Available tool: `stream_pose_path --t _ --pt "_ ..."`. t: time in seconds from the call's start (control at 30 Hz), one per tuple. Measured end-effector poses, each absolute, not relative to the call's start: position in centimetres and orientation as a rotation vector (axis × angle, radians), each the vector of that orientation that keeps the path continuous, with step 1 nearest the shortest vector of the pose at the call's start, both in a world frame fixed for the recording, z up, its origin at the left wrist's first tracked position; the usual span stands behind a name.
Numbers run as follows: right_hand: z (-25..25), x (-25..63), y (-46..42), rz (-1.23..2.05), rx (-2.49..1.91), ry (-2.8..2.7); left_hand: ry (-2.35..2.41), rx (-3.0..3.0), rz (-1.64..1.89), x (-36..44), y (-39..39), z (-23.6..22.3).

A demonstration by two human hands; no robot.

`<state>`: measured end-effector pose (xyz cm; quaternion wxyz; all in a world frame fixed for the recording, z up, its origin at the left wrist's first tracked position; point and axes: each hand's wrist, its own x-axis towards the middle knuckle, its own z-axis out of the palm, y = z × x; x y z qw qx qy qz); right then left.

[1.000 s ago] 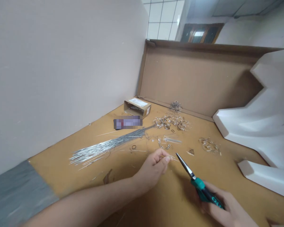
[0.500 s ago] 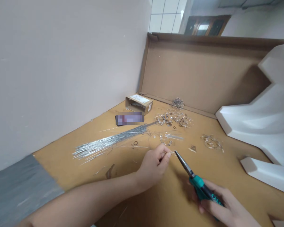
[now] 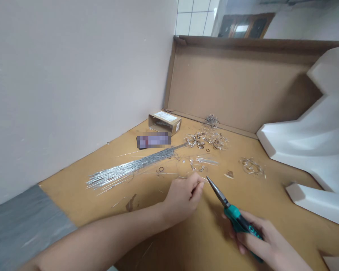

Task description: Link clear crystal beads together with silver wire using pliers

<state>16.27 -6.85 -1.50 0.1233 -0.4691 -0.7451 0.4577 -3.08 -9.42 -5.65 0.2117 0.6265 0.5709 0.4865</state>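
Observation:
My left hand (image 3: 183, 195) is closed in a pinch on a thin piece of wire, of which only a short end shows beyond the fingertips. My right hand (image 3: 257, 237) grips a pair of long-nose pliers (image 3: 234, 218) by its green and black handles. The pliers' jaws look closed, and their tip is just right of my left fingertips, close to the wire end. Beyond my left hand lies a bundle of straight silvery wires (image 3: 130, 167). Small bent wire pieces (image 3: 197, 165) and a dark ring (image 3: 161, 169) rest nearby.
An open cardboard box (image 3: 173, 126) stands behind a blurred purple object (image 3: 154, 140). A heap of bent wire pieces (image 3: 206, 139) lies at the back, another small pile (image 3: 252, 167) to the right. White foam (image 3: 313, 146) borders the right side, a tall cardboard panel (image 3: 240, 82) the back.
The view has shifted slightly, so the scene sits a little higher. The pliers' tip remains beside my left fingertips, and both hands keep their grips.

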Motion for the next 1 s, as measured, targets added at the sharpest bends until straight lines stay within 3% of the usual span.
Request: stream_pose_path --t 0.23,0.63,1.0 --pt "-2.4 16.5 -7.0 1.075 -1.381 -2.219 1.636 1.806 1.333 -3.3 -9.2 -5.8" --pt "-2.5 15.6 -7.3 1.218 -1.338 -2.170 1.753 1.989 1.285 -3.5 -9.2 -6.0" --pt "-2.6 16.4 -6.9 1.139 -1.405 -2.186 1.814 2.079 1.154 -3.2 -9.2 -5.8"
